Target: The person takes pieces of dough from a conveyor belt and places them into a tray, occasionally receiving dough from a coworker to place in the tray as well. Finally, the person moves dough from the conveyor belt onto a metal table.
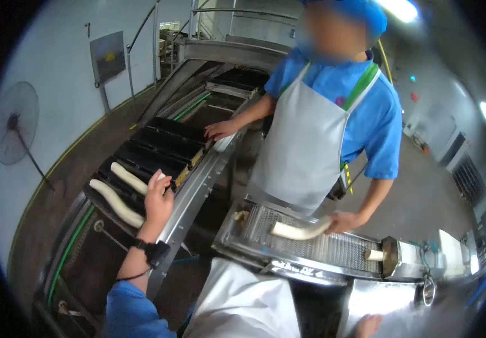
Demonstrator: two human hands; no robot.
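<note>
left hand fingers closed on dough roll in tray | right hand at frame edge, grip unclear

Your right hand is cut off by the bottom edge, so only knuckles show and you cannot tell its grip. Your left hand covers the near end of the dough roll under its fingers. Beyond those fingertips, the black pans blur into shadow; their contents are unreadable.
</note>
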